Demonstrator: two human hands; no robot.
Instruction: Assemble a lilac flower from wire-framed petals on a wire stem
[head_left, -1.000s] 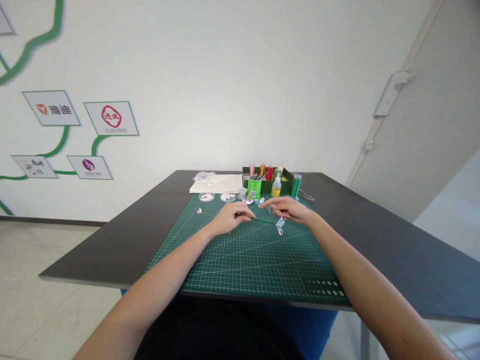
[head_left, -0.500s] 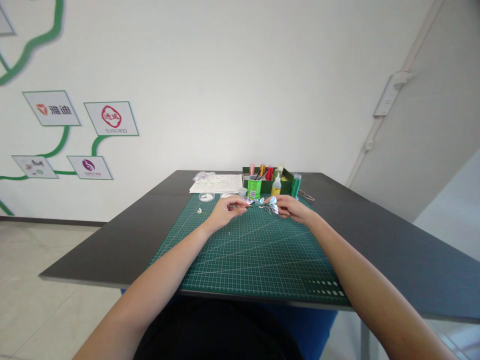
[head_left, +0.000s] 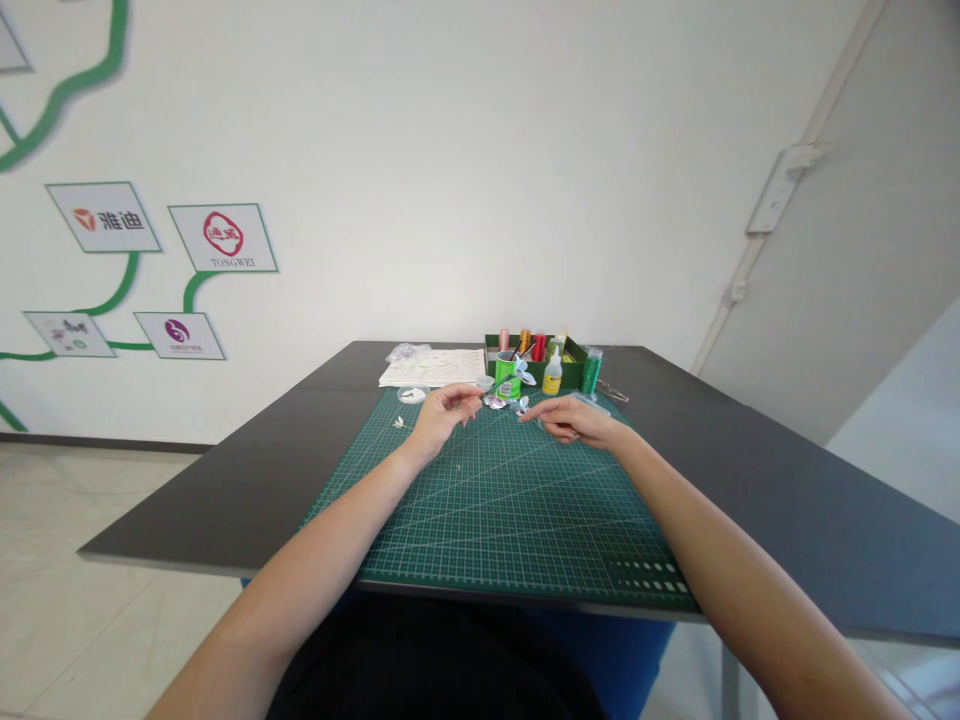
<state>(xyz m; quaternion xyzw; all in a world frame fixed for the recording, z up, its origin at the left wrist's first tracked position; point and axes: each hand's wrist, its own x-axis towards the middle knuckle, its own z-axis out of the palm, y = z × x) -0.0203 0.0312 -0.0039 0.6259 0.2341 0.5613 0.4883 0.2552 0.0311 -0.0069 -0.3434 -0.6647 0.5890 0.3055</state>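
My left hand is closed in a pinch around the green stem of an artificial flower with pale blue-white petals. The stem slants up to the right, and the bloom is in front of the green can. To its right, my right hand has its index finger stretched left and the other fingers curled. Its fingertips meet just below a small pale petal piece; whether they grip it is too small to tell. Beneath both hands lies a green cutting mat.
Behind the hands stand a glue bottle, a green thread spool and a dark green box of spools. Papers, a round white dish and a small white flower are at the left. Tweezers lie at the right.
The flower's bloom has swung up and left, away from my right hand, while my left hand keeps its stem. My right hand's index finger has stretched out to the left.
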